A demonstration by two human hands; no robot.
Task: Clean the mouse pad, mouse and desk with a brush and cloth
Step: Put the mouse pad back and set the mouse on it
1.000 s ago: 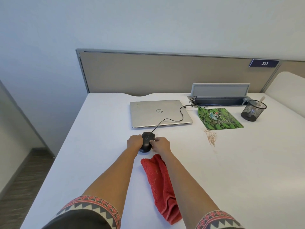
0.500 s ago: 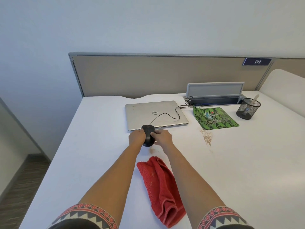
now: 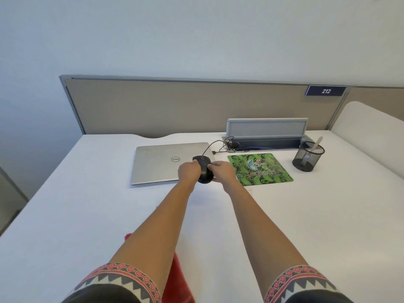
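Note:
A black wired mouse (image 3: 203, 169) is held between both hands over the right edge of the closed silver laptop (image 3: 159, 164). My left hand (image 3: 189, 170) grips its left side and my right hand (image 3: 222, 170) grips its right side. The green patterned mouse pad (image 3: 260, 169) lies flat just right of my right hand. A red cloth (image 3: 180, 278) lies on the white desk (image 3: 87, 204) near me, mostly hidden under my left forearm. A pale brush handle (image 3: 317, 143) sticks out of the black mesh cup (image 3: 307, 157).
An open cable box (image 3: 266, 133) with a raised lid sits behind the pad, and the mouse cord (image 3: 215, 146) runs into it. A beige partition (image 3: 196, 106) bounds the desk's far edge. The desk's left edge drops to the floor.
Both hands have carried the mouse away from me and to the right, from the bare desk beside the cloth up over the laptop's right edge. The crumb patch is no longer visible.

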